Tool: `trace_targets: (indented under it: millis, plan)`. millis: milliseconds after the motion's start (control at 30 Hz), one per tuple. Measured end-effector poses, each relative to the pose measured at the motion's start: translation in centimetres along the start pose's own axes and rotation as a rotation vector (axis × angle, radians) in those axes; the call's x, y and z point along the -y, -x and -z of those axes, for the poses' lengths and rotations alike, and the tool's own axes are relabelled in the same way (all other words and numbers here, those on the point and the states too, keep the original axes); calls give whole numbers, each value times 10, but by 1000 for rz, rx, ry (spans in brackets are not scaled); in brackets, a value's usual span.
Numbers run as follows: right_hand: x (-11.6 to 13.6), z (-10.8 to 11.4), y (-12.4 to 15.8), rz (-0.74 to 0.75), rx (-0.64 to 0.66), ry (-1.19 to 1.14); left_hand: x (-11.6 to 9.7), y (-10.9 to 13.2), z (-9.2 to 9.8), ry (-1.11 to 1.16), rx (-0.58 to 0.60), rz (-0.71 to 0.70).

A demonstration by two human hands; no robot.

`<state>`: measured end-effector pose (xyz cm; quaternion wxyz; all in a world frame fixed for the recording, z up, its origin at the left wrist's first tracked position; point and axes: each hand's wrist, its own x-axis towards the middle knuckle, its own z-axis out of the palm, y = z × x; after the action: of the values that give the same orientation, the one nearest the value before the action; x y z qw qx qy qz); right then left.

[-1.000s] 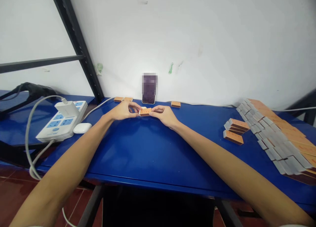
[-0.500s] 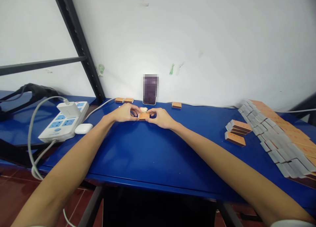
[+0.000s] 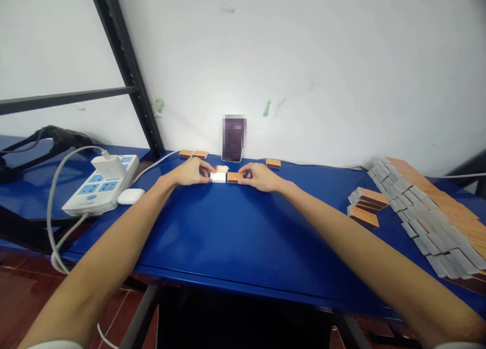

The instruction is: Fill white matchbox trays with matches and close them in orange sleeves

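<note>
Between my hands, a white inner tray [image 3: 217,177] and an orange matchbox sleeve [image 3: 235,178] lie side by side on the blue table, a narrow gap between them. My left hand [image 3: 193,171] pinches the left end of the white tray. The orange sleeve is gripped at its right end by the thumb and fingers of my right hand [image 3: 260,177]. Just behind the tray is a small pile of matches [image 3: 221,168], some with red heads.
A phone [image 3: 233,139] leans on the wall. Matchboxes [image 3: 273,163] lie at the back; stacked ones [image 3: 363,216] and a large array [image 3: 429,212] stand right. A power strip [image 3: 102,187] and white case [image 3: 131,196] are left, beside a black frame.
The orange sleeve has come off the white tray and moved right with my right hand. The white tray now shows fully by my left hand. The camera view has shifted slightly.
</note>
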<state>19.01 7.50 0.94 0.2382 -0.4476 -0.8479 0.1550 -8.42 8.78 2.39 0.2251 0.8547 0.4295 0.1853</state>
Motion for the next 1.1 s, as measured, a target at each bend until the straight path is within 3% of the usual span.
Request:
trace_targets:
  millis: [267,433,567,733,933,1100]
  plan:
    - [-13,26,29,-75,-16,73,-4,3,-1,-14,-45,-18]
    - [-36,44,45,-160,-176,186,-12,5,-1,10,-60,7]
    - [-60,50,43,-291,-334,283,-9,5,-2,72,-80,-4]
    - [-74,47,28,-330,-330,305,1,3,-4,120,-100,-35]
    - [-57,49,26,-321,-295,352,5,2,-5,197,-103,-36]
    - [-12,58,56,-137,-204,434,7,5,-3,45,-317,-80]
